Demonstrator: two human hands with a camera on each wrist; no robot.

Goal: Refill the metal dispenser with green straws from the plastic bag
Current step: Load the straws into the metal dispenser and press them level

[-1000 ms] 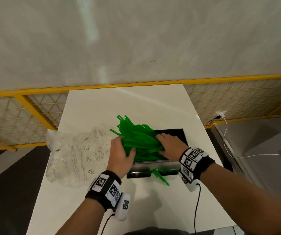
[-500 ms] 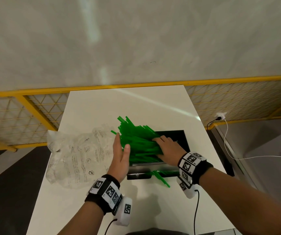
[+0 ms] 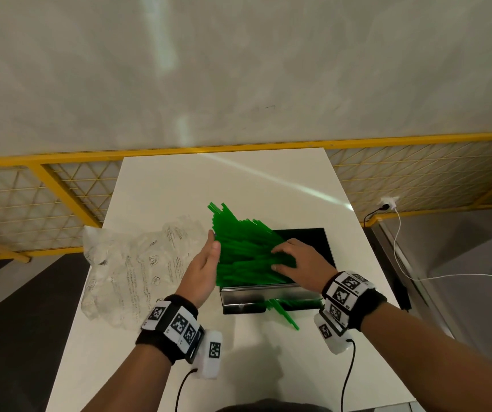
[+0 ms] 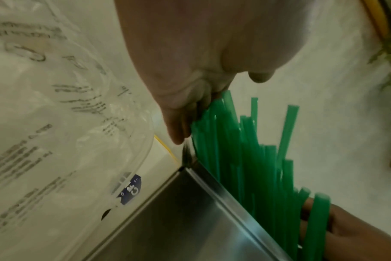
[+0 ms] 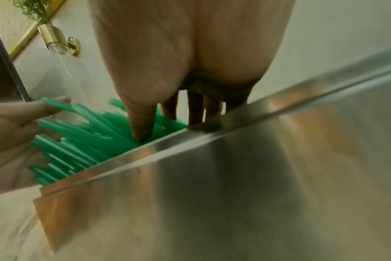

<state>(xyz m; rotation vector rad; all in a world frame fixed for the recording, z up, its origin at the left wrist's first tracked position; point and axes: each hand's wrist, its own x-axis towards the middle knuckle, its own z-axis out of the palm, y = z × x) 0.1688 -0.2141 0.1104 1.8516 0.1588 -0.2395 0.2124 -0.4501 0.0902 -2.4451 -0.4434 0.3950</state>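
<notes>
A big heap of green straws (image 3: 246, 248) lies slanted in the open metal dispenser (image 3: 268, 294), their far ends sticking out past its left back corner. My left hand (image 3: 204, 264) stands flat and upright against the left ends of the straws (image 4: 241, 141), fingers straight. My right hand (image 3: 293, 263) lies on top of the heap with its fingers spread and pressing down; in the right wrist view its fingertips (image 5: 141, 130) touch the straws (image 5: 83, 141) just inside the steel wall (image 5: 234, 167). A few straws (image 3: 285, 315) poke out of the dispenser's front slot.
The crumpled clear plastic bag (image 3: 137, 263) lies on the white table (image 3: 224, 179) left of the dispenser. The dispenser's dark lid (image 3: 310, 239) stands open behind my right hand. A yellow mesh fence (image 3: 45, 197) runs behind the table, and a white cable (image 3: 399, 257) hangs at the right.
My left hand has let go of the heap and turned flat against the straw ends. My right hand has slid a little left on top of the straws.
</notes>
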